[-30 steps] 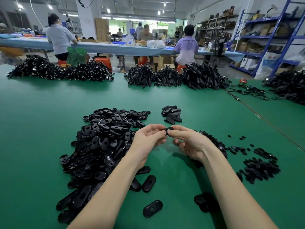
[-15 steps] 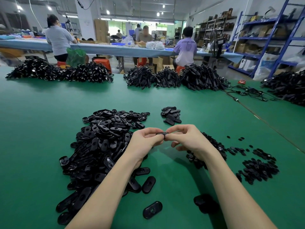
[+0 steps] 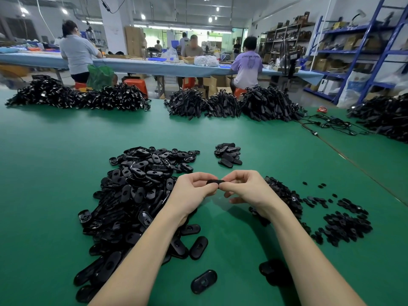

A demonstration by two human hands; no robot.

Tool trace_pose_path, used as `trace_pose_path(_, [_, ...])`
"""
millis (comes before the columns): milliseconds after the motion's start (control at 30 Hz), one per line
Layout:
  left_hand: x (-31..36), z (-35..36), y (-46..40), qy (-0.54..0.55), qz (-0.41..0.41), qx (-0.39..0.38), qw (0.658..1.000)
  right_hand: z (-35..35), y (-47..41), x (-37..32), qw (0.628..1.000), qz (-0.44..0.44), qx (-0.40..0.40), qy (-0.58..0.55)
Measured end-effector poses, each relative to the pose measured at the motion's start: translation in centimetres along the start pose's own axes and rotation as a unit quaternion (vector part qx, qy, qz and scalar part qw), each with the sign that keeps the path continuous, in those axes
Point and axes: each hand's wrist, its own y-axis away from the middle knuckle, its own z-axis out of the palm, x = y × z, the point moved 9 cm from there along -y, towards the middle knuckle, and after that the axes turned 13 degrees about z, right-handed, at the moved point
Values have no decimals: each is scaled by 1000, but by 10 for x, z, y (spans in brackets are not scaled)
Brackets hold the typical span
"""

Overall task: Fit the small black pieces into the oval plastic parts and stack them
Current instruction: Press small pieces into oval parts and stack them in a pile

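Observation:
One black oval plastic part [image 3: 215, 182] is pinched edge-on between my left hand [image 3: 194, 191] and my right hand [image 3: 247, 188], above the green table. A big heap of loose oval parts [image 3: 136, 186] lies under and left of my left forearm. Small black pieces [image 3: 346, 224] lie scattered and heaped to the right of my right wrist. A small stack of oval parts [image 3: 228, 154] sits just beyond my hands. Whether a small piece sits inside the held part is hidden by my fingers.
The green table [image 3: 44, 173] carries large heaps of black cables [image 3: 269, 102] along its far edge and at the right. Single oval parts [image 3: 204, 281] lie near the front. People sit at a blue bench behind; blue shelves [image 3: 362, 51] stand at right.
Both hands stayed together on the oval part and shifted slightly; the part turned from tilted to flat, edge-on between the fingertips.

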Motion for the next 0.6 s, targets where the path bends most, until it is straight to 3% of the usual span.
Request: trace_pose_path(600, [-7,-2,-2,-16,-1,1,1000,2,-2,3,1000,1,20,-13])
